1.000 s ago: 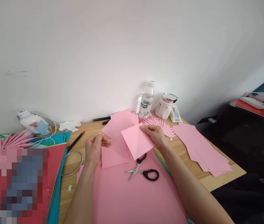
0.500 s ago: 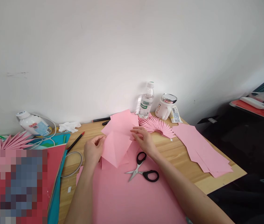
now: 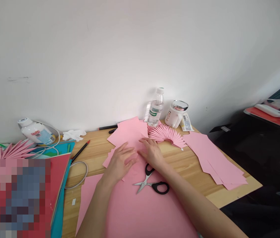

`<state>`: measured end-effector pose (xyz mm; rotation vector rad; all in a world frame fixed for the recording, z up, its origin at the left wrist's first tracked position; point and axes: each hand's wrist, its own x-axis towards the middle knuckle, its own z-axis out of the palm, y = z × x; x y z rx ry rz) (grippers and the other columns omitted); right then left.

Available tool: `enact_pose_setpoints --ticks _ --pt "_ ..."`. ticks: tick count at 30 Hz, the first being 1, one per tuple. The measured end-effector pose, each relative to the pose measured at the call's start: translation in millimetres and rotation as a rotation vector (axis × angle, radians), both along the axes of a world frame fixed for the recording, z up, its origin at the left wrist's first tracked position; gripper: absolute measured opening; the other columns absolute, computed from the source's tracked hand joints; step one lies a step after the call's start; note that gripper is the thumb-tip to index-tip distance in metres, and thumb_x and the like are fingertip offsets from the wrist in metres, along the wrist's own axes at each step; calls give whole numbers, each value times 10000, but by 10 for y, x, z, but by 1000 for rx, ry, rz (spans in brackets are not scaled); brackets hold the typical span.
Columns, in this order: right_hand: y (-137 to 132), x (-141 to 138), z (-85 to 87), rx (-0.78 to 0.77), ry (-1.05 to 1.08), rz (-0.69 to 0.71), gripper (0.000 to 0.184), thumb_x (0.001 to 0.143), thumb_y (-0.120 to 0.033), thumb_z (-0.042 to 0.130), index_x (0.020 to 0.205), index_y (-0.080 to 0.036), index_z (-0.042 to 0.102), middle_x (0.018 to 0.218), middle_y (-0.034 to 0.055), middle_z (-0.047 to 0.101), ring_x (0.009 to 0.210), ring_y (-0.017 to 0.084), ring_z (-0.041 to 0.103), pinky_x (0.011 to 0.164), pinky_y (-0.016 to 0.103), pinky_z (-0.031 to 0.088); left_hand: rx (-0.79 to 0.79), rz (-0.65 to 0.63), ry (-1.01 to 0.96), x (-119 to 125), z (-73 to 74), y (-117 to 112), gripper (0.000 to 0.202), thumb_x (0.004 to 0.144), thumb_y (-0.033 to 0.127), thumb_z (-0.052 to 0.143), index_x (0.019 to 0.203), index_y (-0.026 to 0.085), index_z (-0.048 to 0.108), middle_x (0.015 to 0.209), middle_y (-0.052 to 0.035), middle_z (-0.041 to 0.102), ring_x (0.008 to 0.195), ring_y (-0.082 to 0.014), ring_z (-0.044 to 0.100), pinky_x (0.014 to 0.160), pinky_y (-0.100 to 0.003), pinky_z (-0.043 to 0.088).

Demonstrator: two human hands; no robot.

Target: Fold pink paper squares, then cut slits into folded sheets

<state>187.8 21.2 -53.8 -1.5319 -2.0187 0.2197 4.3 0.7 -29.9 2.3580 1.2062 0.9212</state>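
Observation:
Over several pink paper pieces (image 3: 130, 130) stacked in the middle of the table, both hands lie with fingers stretched out. My left hand (image 3: 120, 162) rests on the left side of the pile, fingers pointing right. My right hand (image 3: 152, 152) touches the right side, its fingertips close to those of the left. The paper between and under the hands is partly hidden. Below them spreads a large pink sheet (image 3: 150, 215). On it, near my right wrist, lie scissors (image 3: 145, 183) with black handles and parted blades.
A pleated pink paper fan (image 3: 166, 133), a water bottle (image 3: 155, 112) and a white mug (image 3: 173, 115) stand near the wall. Long pink strips (image 3: 216, 158) lie right. To the left are a pencil (image 3: 80, 151), a white cable (image 3: 87, 172), a tipped white bottle (image 3: 38, 132) and a red folder (image 3: 59, 175).
My left hand has moved right, from holding up the pink paper's left edge to lying over the pile. That paper has come down flat. My right hand has shifted slightly.

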Motion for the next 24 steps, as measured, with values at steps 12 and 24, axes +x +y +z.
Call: enact_pose_setpoints --ticks 12,24 --pt "-42 8 116 -115 97 -167 459 683 -263 654 1127 -197 563 971 84 558 905 244 539 760 338 430 17 116 68 29 79 -39 295 837 277 472 603 187 626 645 -52 631 788 -197 579 695 -322 446" --pt "-35 2 234 53 691 -52 231 819 -336 495 649 -180 492 608 -21 465 592 121 434 579 244 357 -310 495 -775 -48 118 47 476 683 412 654 1063 141 559 1065 -144 634 970 -221 609 865 -363 462"
